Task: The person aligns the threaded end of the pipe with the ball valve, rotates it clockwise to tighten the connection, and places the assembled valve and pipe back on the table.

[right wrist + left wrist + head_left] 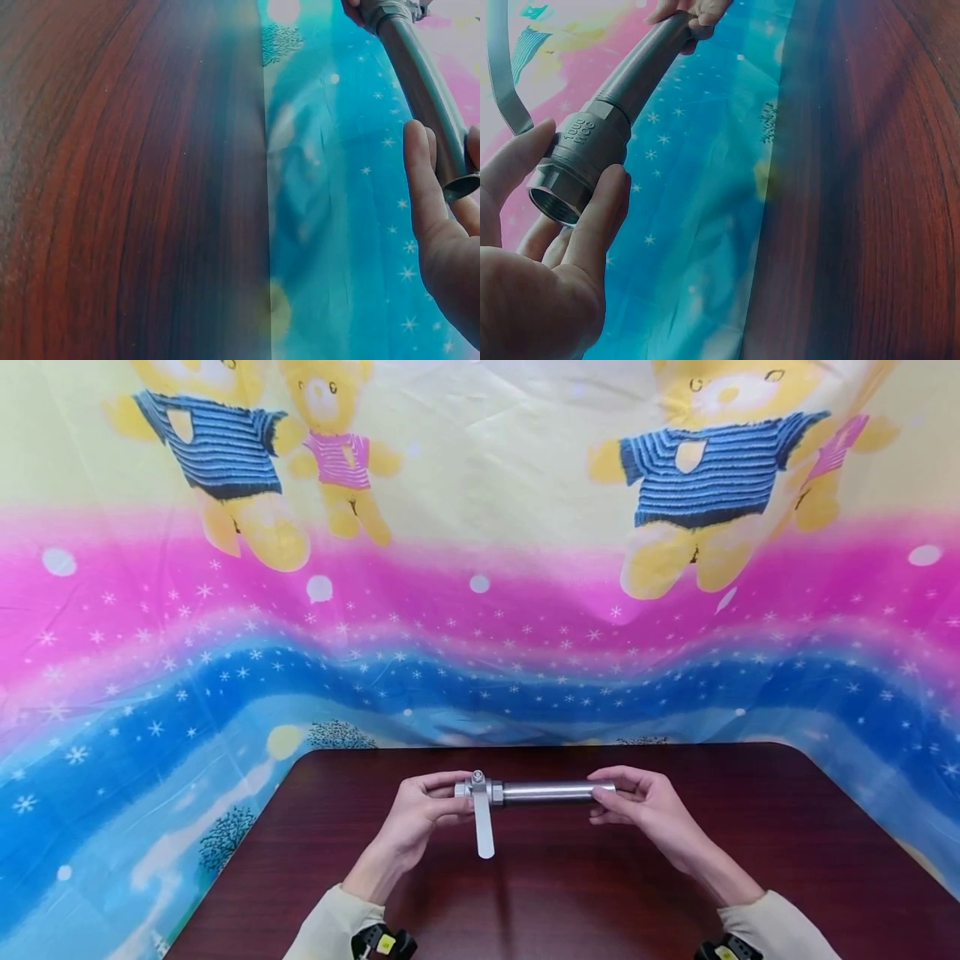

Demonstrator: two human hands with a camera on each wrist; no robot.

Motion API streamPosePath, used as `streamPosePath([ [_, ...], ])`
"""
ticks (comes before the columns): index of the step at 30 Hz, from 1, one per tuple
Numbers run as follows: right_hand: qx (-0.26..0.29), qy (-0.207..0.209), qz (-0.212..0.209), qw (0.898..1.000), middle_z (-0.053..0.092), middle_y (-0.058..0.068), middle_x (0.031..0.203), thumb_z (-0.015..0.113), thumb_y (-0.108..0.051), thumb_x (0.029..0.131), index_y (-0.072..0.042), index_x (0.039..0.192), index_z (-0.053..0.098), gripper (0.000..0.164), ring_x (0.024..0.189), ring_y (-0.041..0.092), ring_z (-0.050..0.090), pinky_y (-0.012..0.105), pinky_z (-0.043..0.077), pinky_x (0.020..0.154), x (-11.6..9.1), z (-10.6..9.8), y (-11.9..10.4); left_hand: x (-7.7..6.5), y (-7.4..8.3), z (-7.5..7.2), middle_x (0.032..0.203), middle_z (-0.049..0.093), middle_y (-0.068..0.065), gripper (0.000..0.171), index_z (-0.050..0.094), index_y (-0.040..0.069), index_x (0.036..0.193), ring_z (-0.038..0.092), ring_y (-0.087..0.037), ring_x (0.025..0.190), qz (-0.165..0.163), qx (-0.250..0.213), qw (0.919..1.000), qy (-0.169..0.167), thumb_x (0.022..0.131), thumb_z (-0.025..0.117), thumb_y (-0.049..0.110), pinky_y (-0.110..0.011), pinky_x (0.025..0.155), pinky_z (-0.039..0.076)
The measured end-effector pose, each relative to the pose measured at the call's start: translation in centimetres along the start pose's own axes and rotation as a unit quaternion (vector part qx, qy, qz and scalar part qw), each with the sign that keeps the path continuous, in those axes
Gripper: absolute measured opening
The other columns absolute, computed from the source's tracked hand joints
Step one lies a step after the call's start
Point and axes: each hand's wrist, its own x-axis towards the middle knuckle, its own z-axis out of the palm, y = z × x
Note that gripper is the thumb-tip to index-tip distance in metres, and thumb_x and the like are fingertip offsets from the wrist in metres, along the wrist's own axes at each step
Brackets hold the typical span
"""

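One bright bear cloth (480,635) hangs behind a dark red table (585,885). Above the table, the left hand (420,814) holds a metal valve (478,789); the right hand (652,806) pinches the joined pipe's (551,791) open end. The pipe runs side to side. Its flat handle (485,831) points toward the person.

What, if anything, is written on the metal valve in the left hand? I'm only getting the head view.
Observer: The left wrist view shows raised lettering on the valve: "1000", with what looks like "WOG" beside it.

Operator: Neat! And its end by the left hand, is that solid?

Observer: No, that end has a round opening, ridged inside like a screw thread.

Operator: How about the tip of the pipe at the right hand?

Observer: The right wrist view shows that tip is hollow too, with a round mouth.
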Motion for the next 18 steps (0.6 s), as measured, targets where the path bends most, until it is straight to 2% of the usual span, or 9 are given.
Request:
streamPosePath([
  [5,-0.007,-0.003,0.004,1.0,0.069,0.02,0.114,0.074,0.002,0.095,0.011,0.131,0.06,0.039,0.089,0.04,0.076,0.053,0.062,0.083,-0.04,0.06,-0.01,-0.02,-0.08,-0.07,0.115,0.074,-0.025,0.049,0.063,-0.017,0.133,0.076,-0.023,0.094,0.001,0.001,1.0,-0.003,0.084,0.073,-0.014,-0.046,0.089,0.062],
  [10,-0.012,0.0,0.011,1.0,0.072,0.018,0.112,0.071,-0.004,0.1,0.014,0.131,0.061,0.037,0.089,0.035,0.077,0.05,0.062,0.085,0.13,0.04,0.04,0.09,-0.1,-0.18,0.114,0.074,-0.024,0.049,0.063,-0.016,0.132,0.076,-0.023,0.094,0.0,0.001,1.0,0.002,0.085,0.072,-0.015,-0.045,0.088,0.062],
  [14,-0.008,-0.004,0.004,1.0,0.07,0.017,0.119,0.073,-0.001,0.098,0.012,0.132,0.061,0.039,0.093,0.034,0.076,0.054,0.06,0.087,0.13,0.02,0.13,0.16,-0.06,-0.16,0.114,0.074,-0.024,0.049,0.063,-0.016,0.133,0.076,-0.024,0.094,0.003,0.001,1.0,-0.001,0.085,0.073,-0.015,-0.046,0.089,0.062],
  [18,-0.013,-0.008,0.0,1.0,0.07,0.017,0.116,0.072,0.0,0.097,0.014,0.131,0.059,0.038,0.092,0.036,0.076,0.056,0.06,0.086,0.19,-0.05,0.2,0.17,-0.07,-0.16,0.114,0.074,-0.025,0.049,0.063,-0.016,0.132,0.076,-0.024,0.094,0.002,0.002,1.0,0.0,0.085,0.073,-0.015,-0.046,0.088,0.062],
])
